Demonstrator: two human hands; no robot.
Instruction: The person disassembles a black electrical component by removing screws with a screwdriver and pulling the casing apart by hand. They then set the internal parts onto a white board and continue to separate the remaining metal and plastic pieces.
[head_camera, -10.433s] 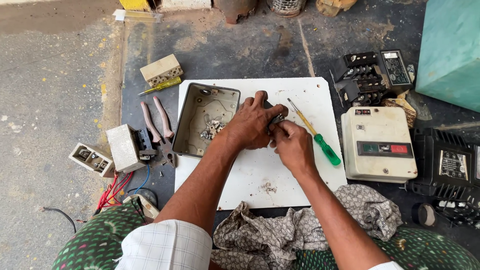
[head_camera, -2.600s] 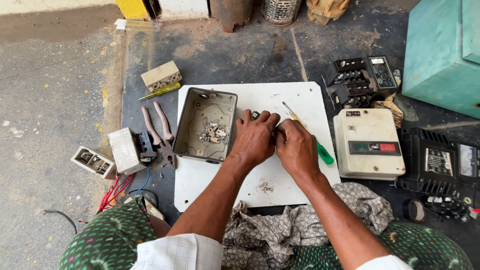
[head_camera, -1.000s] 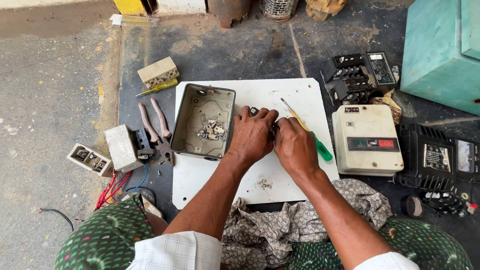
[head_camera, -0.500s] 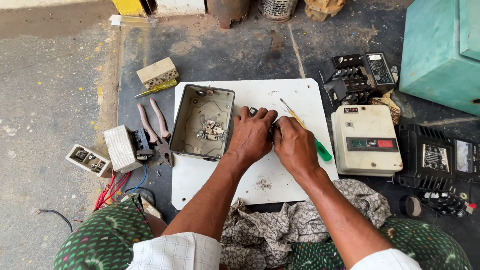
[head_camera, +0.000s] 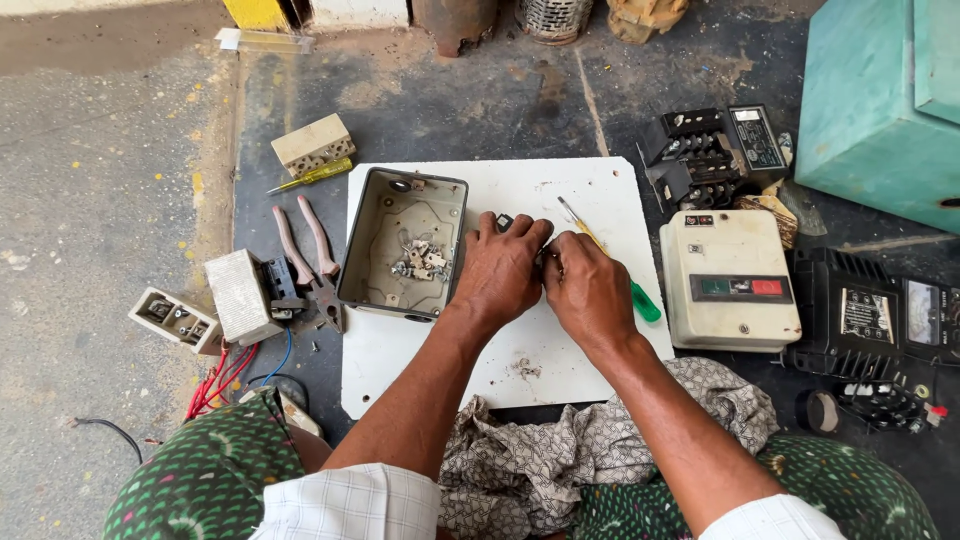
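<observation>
Both hands, the left hand (head_camera: 503, 272) and right hand (head_camera: 588, 288), stay curled together around a small dark part (head_camera: 505, 221) on the white board (head_camera: 520, 360), shifted only slightly beside the open metal box (head_camera: 403, 243), so the fiddling goes on.

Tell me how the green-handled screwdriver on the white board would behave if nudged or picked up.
The green-handled screwdriver looks stiff: a straight thin shaft and a solid handle. Its rounded handle would probably let it roll on the flat white board if nudged. It seems light and easy to lift; the right hand partly covers it.
</observation>
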